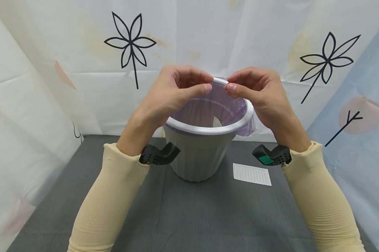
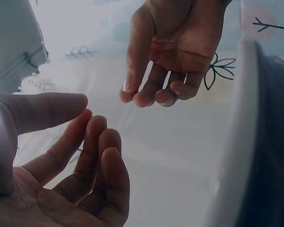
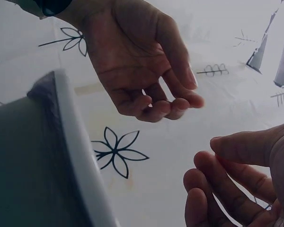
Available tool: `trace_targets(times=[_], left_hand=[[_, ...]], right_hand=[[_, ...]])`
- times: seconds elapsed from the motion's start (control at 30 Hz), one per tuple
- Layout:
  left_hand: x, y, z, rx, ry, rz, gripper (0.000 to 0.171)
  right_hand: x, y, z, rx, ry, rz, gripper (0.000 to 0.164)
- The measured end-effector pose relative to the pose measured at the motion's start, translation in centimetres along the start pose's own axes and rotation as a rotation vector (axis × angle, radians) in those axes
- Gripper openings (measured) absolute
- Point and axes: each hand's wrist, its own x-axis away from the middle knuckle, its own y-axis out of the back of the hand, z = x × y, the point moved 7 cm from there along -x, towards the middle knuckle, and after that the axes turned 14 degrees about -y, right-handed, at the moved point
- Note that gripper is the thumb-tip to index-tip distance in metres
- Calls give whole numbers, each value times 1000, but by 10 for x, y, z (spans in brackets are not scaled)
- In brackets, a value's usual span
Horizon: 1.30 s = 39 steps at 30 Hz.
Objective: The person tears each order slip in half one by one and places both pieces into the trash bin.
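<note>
A grey waste bin (image 1: 197, 157) stands upright, lined with a translucent purple bin bag (image 1: 199, 112). Its white ring rim (image 1: 205, 130) lies over the bag, and some bag hangs outside at the right. Above the bin, my left hand (image 1: 173, 94) and right hand (image 1: 263, 92) face each other, fingers loosely bent. In the head view their fingertips overlap the far rim. Both wrist views show them apart from the rim, with nothing visible between thumb and fingers of the left hand (image 2: 71, 175) or the right hand (image 3: 241, 179).
On the dark grey tablecloth (image 1: 189, 217), a white lined card (image 1: 251, 174) lies right of the bin. Something small and white (image 1: 217, 122) shows inside the bin. White curtains (image 1: 202, 35) with black flower outlines stand close behind and at both sides.
</note>
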Motion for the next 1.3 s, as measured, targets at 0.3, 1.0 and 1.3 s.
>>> trace_targets(times=[0.3, 1.0, 1.3], left_hand=[[47, -5, -8, -93, -73, 4, 18], [145, -5, 41, -100, -71, -104, 16], [159, -11, 72, -76, 23, -86, 17]], right_hand=[[51, 8, -9, 39, 68, -2, 13], [137, 22, -92, 12, 30, -69, 27], [148, 31, -114, 22, -55, -106, 18]])
